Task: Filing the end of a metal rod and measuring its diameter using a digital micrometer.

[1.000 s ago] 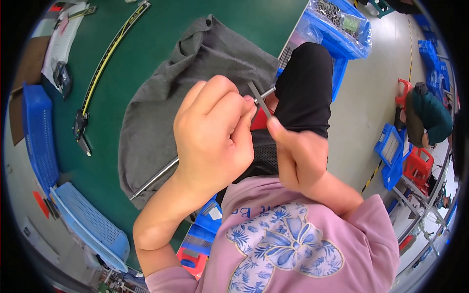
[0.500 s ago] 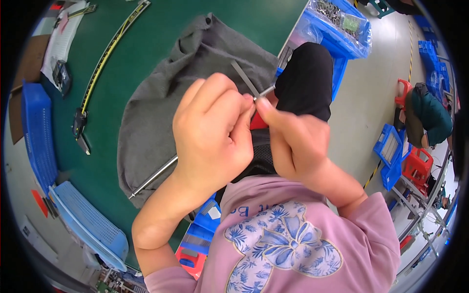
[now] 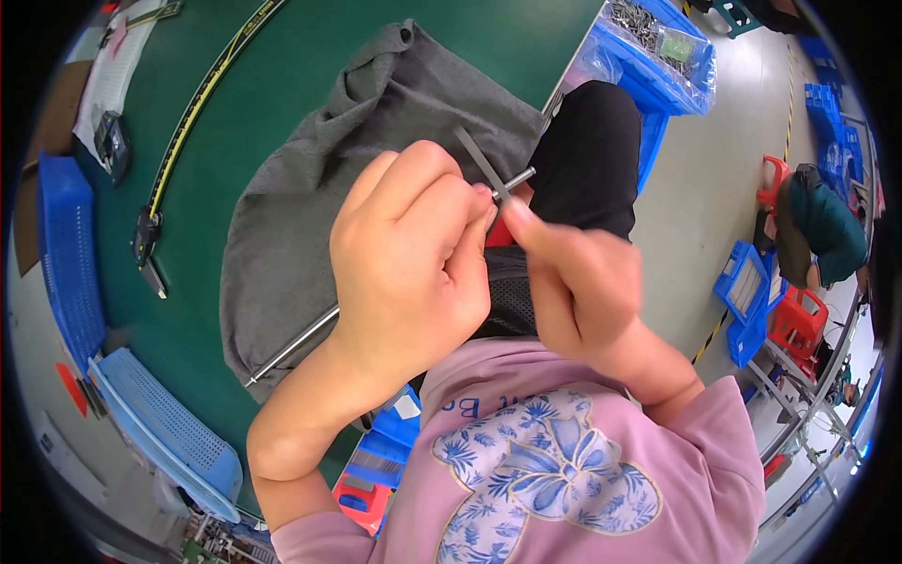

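Observation:
My left hand (image 3: 404,249) is closed around a thin metal rod (image 3: 293,346). One end of the rod sticks out past the wrist at lower left; a short piece with a small flanged tip shows beyond the fingertips. Pinched in my right hand (image 3: 584,287), slightly blurred, is a narrow flat metal strip (image 3: 479,160). It crosses the rod close to my left fingertips, and the right thumb lies beside that crossing. Below both hands, a grey cloth (image 3: 291,207) lies rumpled over the green table (image 3: 225,141). The fingers hide the rod's middle.
A digital caliper (image 3: 147,235) lies on the table's left, near a second measuring tool (image 3: 113,146). Blue baskets (image 3: 174,428) line the left edge. At upper right stands a blue bin (image 3: 648,70) of small metal parts. A person (image 3: 827,226) bends among red stools at far right.
More of the rod's flanged tip now shows beyond my fingers. My right hand and the strip have shifted slightly right and down along it. The left hand has barely moved.

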Demonstrator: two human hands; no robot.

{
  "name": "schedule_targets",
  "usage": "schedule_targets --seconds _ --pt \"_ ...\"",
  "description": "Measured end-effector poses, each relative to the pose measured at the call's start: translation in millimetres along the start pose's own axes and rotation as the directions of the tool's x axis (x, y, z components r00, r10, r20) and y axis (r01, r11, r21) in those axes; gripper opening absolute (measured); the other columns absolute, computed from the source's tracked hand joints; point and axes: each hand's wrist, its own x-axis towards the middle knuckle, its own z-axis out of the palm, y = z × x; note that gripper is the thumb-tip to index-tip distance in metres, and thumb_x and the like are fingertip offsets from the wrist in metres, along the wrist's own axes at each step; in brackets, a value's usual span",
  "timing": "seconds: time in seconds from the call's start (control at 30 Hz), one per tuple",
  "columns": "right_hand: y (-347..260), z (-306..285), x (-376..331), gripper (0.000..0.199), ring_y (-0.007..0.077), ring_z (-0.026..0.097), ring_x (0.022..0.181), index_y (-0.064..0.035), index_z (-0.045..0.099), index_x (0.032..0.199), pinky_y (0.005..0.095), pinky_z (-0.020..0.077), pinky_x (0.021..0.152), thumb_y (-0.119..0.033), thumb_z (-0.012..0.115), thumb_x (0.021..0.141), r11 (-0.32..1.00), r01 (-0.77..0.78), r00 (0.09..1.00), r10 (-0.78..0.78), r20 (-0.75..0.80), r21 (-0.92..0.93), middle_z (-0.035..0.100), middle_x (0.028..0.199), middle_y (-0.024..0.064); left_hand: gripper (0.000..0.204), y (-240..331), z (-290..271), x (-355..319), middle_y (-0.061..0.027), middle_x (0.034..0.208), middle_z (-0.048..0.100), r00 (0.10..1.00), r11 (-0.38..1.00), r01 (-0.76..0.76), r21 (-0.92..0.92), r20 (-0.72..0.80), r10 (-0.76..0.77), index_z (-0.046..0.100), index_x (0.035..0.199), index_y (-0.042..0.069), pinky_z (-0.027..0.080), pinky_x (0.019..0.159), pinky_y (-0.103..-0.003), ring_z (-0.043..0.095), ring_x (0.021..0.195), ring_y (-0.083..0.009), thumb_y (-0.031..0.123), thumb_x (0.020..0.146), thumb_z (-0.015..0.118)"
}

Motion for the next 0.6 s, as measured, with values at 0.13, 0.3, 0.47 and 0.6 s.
schedule_targets --seconds 0.13,0.3,0.47,0.6 --pt "-2 -4 -15 0.042 0.0189 0.05 0.045 0.0063 0.063 0.103 0.0265 0.0382 0.045 0.016 0.052 0.064 1.0 -0.026 1.0 0.026 0.013 -0.018 0.06 0.065 0.0114 0.014 -2 1 -1 -0.0083 0.068 0.047 1.0 1.0 0.013 -0.026 -0.009 -0.013 0.052 0.065 0.001 0.037 0.051 -0.035 0.046 0.059 -0.0265 -0.007 0.06 0.063" --pt "8 7 6 0.042 0.0168 0.052 0.042 0.0004 0.062 0.106 0.027 0.0375 0.039 0.004 0.058 0.064 0.998 0.05 0.998 -0.052 -0.048 -0.042 0.056 0.058 0.0042 0.014 0 0 0 -0.0086 0.068 0.047 1.0 1.0 -0.001 -0.007 0.016 0.001 0.053 0.066 0.001 0.037 0.051 -0.036 0.045 0.059 -0.027 -0.007 0.061 0.063" --pt "3 0 -20 0.045 0.0168 0.048 0.038 0.0027 0.063 0.102 0.0269 0.0369 0.039 0.007 0.056 0.058 0.998 0.038 0.997 -0.041 -0.066 -0.048 0.052 0.053 0.0037 0.014 -1 2 -2 -0.0085 0.068 0.047 1.0 1.0 -0.004 -0.017 -0.011 0.003 0.053 0.067 0.001 0.037 0.051 -0.036 0.046 0.059 -0.0268 -0.007 0.06 0.063" --pt "6 6 8 0.041 0.018 0.05 0.044 0.006 0.063 0.102 0.0268 0.0369 0.043 0.015 0.053 0.063 1.0 0.018 1.0 -0.018 0.002 0.015 0.063 0.069 0.0118 0.014 -1 0 0 -0.0086 0.068 0.047 1.0 1.0 -0.005 0.014 -0.017 0.005 0.053 0.067 0.0 0.037 0.051 -0.035 0.046 0.059 -0.0265 -0.007 0.061 0.063"
